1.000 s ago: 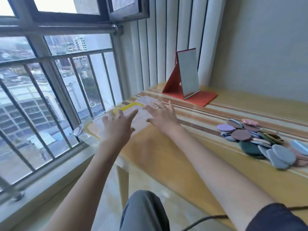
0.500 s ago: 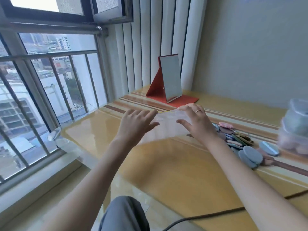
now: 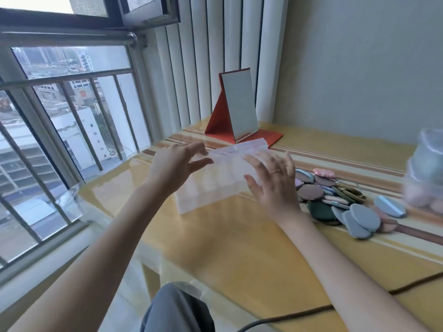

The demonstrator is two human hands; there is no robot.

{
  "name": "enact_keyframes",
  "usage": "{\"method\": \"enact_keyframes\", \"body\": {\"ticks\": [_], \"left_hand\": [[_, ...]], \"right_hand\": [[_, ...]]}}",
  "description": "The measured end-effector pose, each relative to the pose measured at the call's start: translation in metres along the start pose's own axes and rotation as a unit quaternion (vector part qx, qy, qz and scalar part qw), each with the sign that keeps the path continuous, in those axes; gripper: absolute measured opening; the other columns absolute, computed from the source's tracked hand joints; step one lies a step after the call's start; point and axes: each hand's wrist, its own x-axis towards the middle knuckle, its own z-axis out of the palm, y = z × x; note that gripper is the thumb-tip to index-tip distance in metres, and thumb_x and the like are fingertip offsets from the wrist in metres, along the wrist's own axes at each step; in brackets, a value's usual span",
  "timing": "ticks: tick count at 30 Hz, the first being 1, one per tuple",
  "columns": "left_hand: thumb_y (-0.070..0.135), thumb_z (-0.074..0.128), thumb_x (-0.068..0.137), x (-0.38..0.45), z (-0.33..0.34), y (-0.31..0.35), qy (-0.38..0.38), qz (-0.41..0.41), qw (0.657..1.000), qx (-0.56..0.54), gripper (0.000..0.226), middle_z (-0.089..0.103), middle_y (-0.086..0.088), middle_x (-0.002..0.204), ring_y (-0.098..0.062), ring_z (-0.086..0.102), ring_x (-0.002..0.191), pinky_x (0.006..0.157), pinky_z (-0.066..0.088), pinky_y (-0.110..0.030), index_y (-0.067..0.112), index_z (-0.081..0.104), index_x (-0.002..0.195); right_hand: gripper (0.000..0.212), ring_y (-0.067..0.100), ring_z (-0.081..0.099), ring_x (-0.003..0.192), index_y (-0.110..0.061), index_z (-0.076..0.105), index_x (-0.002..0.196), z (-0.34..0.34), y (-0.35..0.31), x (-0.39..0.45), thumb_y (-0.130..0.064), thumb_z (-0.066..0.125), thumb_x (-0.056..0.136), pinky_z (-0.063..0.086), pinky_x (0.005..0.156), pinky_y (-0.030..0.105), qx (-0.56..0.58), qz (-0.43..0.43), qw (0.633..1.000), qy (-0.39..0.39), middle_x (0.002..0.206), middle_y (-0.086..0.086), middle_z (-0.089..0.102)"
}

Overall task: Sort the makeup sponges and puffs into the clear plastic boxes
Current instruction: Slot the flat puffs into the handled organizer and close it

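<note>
A long clear plastic box (image 3: 215,180) is held tilted above the yellow table (image 3: 239,248), between both hands. My left hand (image 3: 176,165) grips its left end with thumb and fingers. My right hand (image 3: 273,180) holds its right end, fingers spread, a ring on one finger. A pile of flat makeup puffs (image 3: 335,200) in blue, brown, green and pink lies on the table just right of my right hand. A clear container with pink and green sponges (image 3: 426,173) stands at the far right, blurred.
A red folding mirror (image 3: 239,109) stands at the back of the table near the white blinds. A barred window (image 3: 60,130) runs along the left. A dark cable (image 3: 311,310) crosses the table's front edge. My knee (image 3: 175,307) is below.
Both hands took hold of the clear box at the table's far left and carried it right toward the puff pile, raised and tilted. The view swung right, showing the sponge container.
</note>
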Motion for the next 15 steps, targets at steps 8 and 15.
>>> {"method": "enact_keyframes", "body": {"ticks": [8,15], "left_hand": [[0.028,0.072,0.083,-0.004,-0.002,0.004,0.055,0.058,0.995,0.054,0.017,0.065,-0.003,0.058,-0.026,0.060,0.046,0.046,0.029,-0.021,0.012,0.067,0.078],[0.038,0.061,0.090,0.010,-0.012,0.003,0.039,-0.052,0.998,0.007,0.022,0.071,-0.009,0.077,-0.033,0.064,0.067,0.056,0.034,-0.029,0.017,0.067,0.091]], "right_hand": [[0.069,0.012,0.011,0.147,-0.030,0.026,0.151,0.000,-0.004,-0.002,-0.065,0.024,0.092,-0.006,0.115,0.046,0.035,0.017,0.988,-0.147,0.159,-0.005,0.022],[0.069,0.025,0.035,0.115,-0.021,0.053,0.135,-0.001,-0.020,0.006,-0.067,0.035,0.088,0.024,0.107,0.059,0.022,0.038,0.996,-0.078,0.121,0.000,0.038]]}}
